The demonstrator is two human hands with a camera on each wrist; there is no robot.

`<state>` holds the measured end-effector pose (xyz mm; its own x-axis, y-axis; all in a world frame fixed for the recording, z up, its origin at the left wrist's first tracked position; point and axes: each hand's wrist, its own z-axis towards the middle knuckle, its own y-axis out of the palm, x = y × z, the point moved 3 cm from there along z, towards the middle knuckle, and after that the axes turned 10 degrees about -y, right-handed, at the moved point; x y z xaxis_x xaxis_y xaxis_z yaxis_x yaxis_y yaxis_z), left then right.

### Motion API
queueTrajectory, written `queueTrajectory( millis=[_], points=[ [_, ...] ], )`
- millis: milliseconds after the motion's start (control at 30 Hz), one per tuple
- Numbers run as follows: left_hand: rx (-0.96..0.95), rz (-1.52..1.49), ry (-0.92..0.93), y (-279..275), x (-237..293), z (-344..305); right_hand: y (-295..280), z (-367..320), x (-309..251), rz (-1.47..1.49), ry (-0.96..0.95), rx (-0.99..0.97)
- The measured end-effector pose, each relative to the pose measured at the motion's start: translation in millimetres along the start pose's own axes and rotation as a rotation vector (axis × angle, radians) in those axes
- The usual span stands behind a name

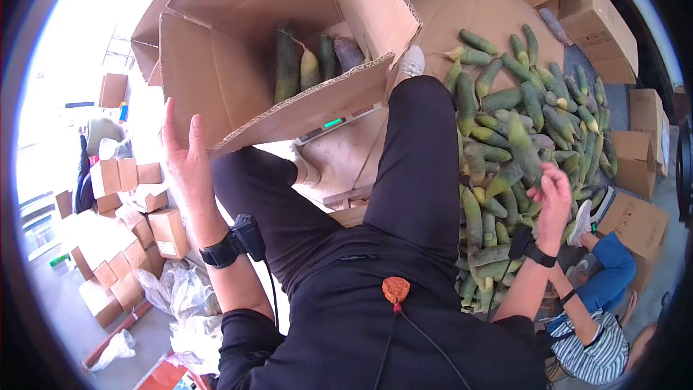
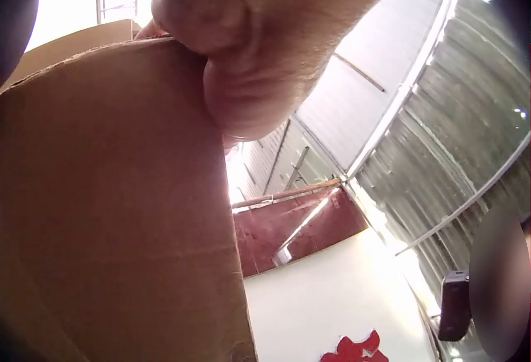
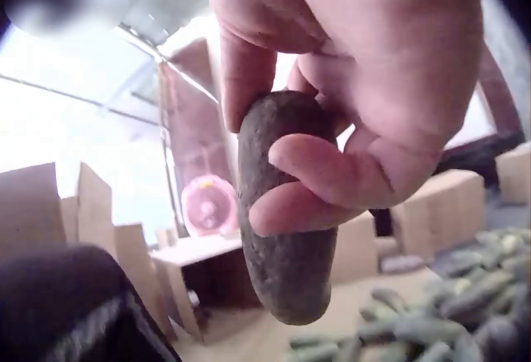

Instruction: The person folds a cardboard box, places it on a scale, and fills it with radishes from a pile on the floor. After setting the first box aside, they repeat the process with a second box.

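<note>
My left hand [image 1: 188, 162] is at the near left corner of an open cardboard box [image 1: 253, 126], fingers and thumb extended upward. In the left wrist view the hand [image 2: 257, 38] lies against the edge of a cardboard panel [image 2: 116, 204]. Several long green radishes [image 1: 286, 65] lie inside the box, one of them purplish [image 1: 348, 52]. My right hand [image 1: 552, 198] is above the large pile of green radishes [image 1: 498, 209]. The right wrist view shows that hand [image 3: 357, 88] gripping a dark, thick radish [image 3: 286, 204] between thumb and fingers, its blunt end down.
A scale display [image 1: 333, 123] glows green below the box. More cartons [image 1: 595, 25] line the right side, and small boxes [image 1: 130, 260] and plastic bags [image 1: 191, 318] lie at left. Another person in a striped shirt [image 1: 595, 350] is at the lower right.
</note>
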<state>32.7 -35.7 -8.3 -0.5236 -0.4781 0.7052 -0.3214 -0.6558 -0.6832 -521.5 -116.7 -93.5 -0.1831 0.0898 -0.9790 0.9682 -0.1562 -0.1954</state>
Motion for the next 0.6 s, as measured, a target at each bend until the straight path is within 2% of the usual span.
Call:
queueTrajectory(
  millis=[67,200,300,400,433,567,600],
  points=[
    [0.051,0.062,0.040,0,-1,2,22,11,-55,0.010,-0.189,-0.106],
    [0.039,0.050,0.047,-2,0,2,73,28,-142,0.248,-0.463,-0.277],
    [0.017,0.059,0.071,0,-1,-1,129,37,-187,0.423,-0.512,-0.430],
    [0.002,0.004,0.011,-1,1,-2,190,49,-204,0.452,-0.529,-0.578],
    [-0.008,-0.001,0.015,1,-1,-1,212,52,-207,0.482,-0.470,-0.674],
    [0.008,0.029,0.036,0,-4,1,286,55,-197,0.235,-0.454,-0.808],
    [0.014,0.050,0.032,0,-5,1,300,58,-189,0.188,-0.600,-0.824]
  ],
)
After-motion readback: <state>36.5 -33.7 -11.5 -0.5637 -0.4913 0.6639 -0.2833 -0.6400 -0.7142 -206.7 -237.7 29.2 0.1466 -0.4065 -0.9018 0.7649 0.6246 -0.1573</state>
